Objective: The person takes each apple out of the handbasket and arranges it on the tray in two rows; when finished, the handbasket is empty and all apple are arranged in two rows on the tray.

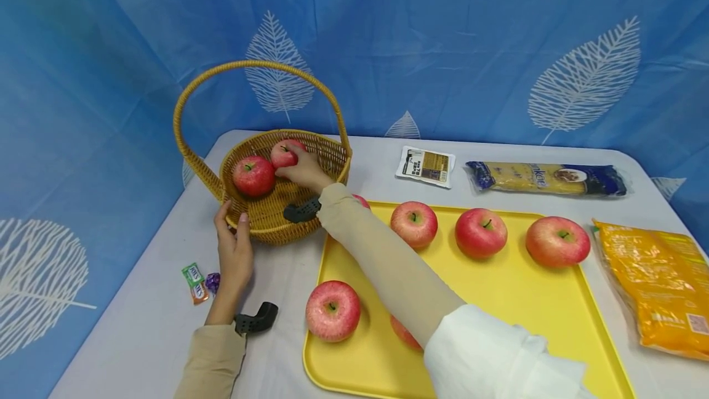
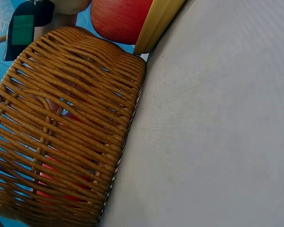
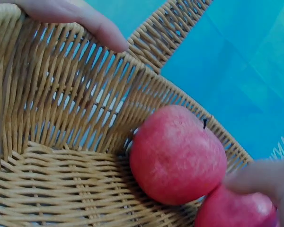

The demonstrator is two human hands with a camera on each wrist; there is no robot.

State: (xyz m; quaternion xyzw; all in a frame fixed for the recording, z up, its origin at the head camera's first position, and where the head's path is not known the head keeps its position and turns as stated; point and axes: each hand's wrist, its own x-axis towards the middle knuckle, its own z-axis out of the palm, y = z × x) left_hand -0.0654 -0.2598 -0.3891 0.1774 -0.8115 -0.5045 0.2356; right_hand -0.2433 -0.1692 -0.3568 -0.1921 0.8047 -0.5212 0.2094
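A wicker basket [image 1: 277,234] with a tall arched handle stands at the back left of the table. Inside it sits a red apple [image 1: 253,176] against the left side. My right hand [image 1: 304,170] reaches into the basket and grips a second apple [image 1: 281,156], which touches the first in the right wrist view. At the near left rim, my left hand [image 1: 235,257] holds the basket's edge. One left finger [image 3: 104,30] lies over the rim in the right wrist view. The left wrist view shows the basket's woven side [image 2: 71,127] close up.
A yellow tray [image 1: 498,306] with several apples, including one at its front left [image 1: 333,311], lies under my right forearm. Behind it are a white packet [image 1: 425,166] and a long noodle pack [image 1: 548,178]. An orange bag [image 1: 659,288] lies right, small wrapped candies [image 1: 195,282] left.
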